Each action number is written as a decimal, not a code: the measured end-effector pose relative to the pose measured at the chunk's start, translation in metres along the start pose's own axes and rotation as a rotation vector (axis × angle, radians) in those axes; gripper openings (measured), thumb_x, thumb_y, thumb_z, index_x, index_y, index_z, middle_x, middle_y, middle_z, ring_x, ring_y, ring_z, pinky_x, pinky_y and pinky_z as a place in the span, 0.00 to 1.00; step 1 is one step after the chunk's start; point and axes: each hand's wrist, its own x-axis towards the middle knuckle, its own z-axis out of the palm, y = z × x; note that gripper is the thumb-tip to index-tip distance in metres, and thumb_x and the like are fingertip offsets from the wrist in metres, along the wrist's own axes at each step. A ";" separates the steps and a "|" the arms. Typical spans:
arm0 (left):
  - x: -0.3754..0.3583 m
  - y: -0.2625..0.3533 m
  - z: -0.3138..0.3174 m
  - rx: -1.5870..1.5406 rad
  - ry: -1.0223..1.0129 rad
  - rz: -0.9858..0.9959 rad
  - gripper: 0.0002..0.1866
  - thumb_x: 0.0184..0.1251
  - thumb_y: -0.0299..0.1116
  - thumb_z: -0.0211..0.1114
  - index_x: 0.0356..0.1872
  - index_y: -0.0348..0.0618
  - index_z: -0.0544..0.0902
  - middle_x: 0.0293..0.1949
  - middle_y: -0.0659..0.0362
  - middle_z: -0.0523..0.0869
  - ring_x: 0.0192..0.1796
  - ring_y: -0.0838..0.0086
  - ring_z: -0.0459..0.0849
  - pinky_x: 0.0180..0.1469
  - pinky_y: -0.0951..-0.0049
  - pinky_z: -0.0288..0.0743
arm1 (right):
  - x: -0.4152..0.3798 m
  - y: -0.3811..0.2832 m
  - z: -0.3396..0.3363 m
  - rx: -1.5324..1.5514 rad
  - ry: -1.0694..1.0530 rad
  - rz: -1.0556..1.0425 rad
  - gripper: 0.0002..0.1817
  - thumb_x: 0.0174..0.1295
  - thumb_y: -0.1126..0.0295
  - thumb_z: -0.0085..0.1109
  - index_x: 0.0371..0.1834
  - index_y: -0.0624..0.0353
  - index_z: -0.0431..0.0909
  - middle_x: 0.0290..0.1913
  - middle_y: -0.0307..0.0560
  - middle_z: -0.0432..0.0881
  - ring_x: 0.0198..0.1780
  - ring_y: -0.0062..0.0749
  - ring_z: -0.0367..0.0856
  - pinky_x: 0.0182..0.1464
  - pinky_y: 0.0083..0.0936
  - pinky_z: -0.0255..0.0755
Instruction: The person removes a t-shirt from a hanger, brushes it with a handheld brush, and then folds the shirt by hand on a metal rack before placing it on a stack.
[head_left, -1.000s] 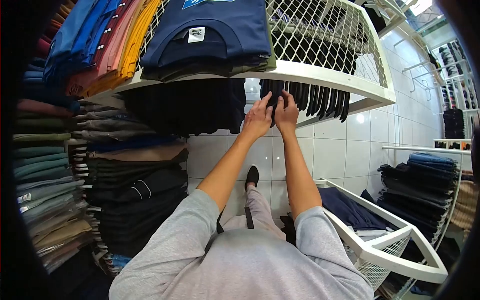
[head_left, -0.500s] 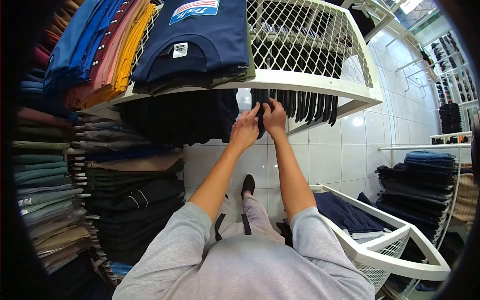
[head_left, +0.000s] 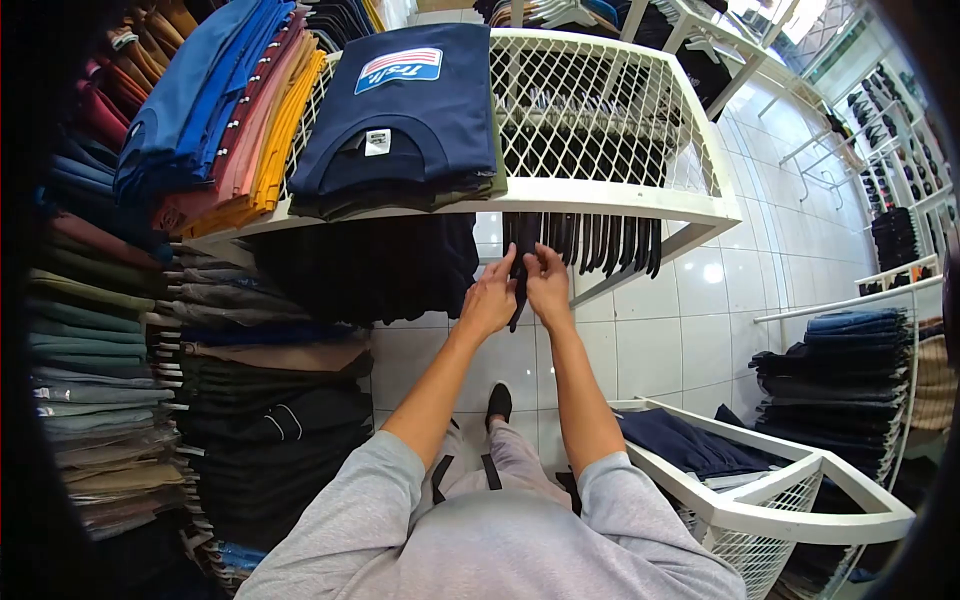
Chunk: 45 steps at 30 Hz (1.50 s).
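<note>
Below the front rail of a white mesh-topped rack (head_left: 620,196), a row of black hanging garments (head_left: 605,245) shows only its narrow edges. One dark garment (head_left: 527,232) at the left end of this row is between my hands. My left hand (head_left: 489,303) is at its left side, index finger stretched up along it and the other fingers curled. On the other side my right hand (head_left: 546,287) pinches the garment with bent fingers. The garment's lower end hangs between my wrists. Part of the fingers' contact is hidden against the dark cloth.
A navy T-shirt (head_left: 400,110) lies folded on the rack top, beside a stack of colourful folded shirts (head_left: 215,110). Tall clothing piles (head_left: 275,430) stand on the left. A white-framed bin (head_left: 800,515) is close on my right, with folded jeans (head_left: 835,370) behind it.
The view has tilted, so the rack and hands appear lower. My fingers have shifted on the dark garment, and more of its lower end shows between my hands.
</note>
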 end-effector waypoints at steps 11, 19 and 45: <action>-0.019 -0.009 -0.004 0.028 -0.023 0.042 0.34 0.75 0.33 0.58 0.82 0.58 0.63 0.58 0.38 0.82 0.58 0.39 0.83 0.61 0.45 0.78 | -0.080 0.034 -0.012 -0.064 0.026 -0.121 0.17 0.72 0.68 0.64 0.58 0.69 0.80 0.45 0.50 0.86 0.45 0.32 0.84 0.48 0.29 0.78; -0.062 -0.022 -0.008 0.035 -0.108 0.078 0.34 0.77 0.34 0.57 0.82 0.59 0.62 0.62 0.40 0.80 0.60 0.39 0.82 0.63 0.44 0.76 | -0.142 0.043 -0.023 -0.089 -0.001 -0.018 0.15 0.74 0.69 0.62 0.58 0.66 0.81 0.44 0.47 0.85 0.43 0.29 0.82 0.45 0.26 0.77; -0.255 0.040 -0.158 -0.005 0.264 1.074 0.33 0.72 0.42 0.70 0.75 0.49 0.72 0.59 0.44 0.83 0.62 0.48 0.81 0.70 0.56 0.72 | -0.520 -0.166 -0.094 -0.732 0.640 -0.182 0.15 0.81 0.65 0.46 0.48 0.63 0.81 0.42 0.57 0.79 0.47 0.58 0.78 0.52 0.46 0.70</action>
